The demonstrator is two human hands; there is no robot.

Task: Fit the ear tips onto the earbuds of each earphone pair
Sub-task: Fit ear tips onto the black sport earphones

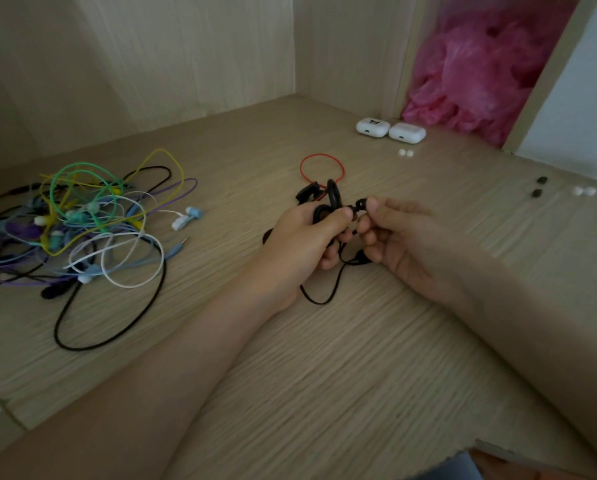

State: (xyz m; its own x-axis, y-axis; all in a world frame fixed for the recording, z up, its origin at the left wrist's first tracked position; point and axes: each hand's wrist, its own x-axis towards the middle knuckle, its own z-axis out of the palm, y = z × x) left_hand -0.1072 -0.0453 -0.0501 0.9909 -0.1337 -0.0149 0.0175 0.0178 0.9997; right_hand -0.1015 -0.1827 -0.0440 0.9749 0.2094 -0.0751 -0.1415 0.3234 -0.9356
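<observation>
My left hand (307, 237) grips a black earphone (333, 197) with an ear hook, its black cord (319, 299) and a red cord loop (321, 168) trailing on the wooden table. My right hand (394, 233) pinches a small black ear tip (360, 204) against the earbud's end, thumb on top. Two dark loose ear tips (539, 186) and two white ear tips (584, 191) lie to the right. Another pair of white ear tips (405, 153) lies farther back.
A tangled heap of coloured wired earphones (82, 223) covers the table's left side. Two white earbud cases (390, 130) sit at the back by a pink plastic bag (477, 71). Wooden walls enclose the back and right.
</observation>
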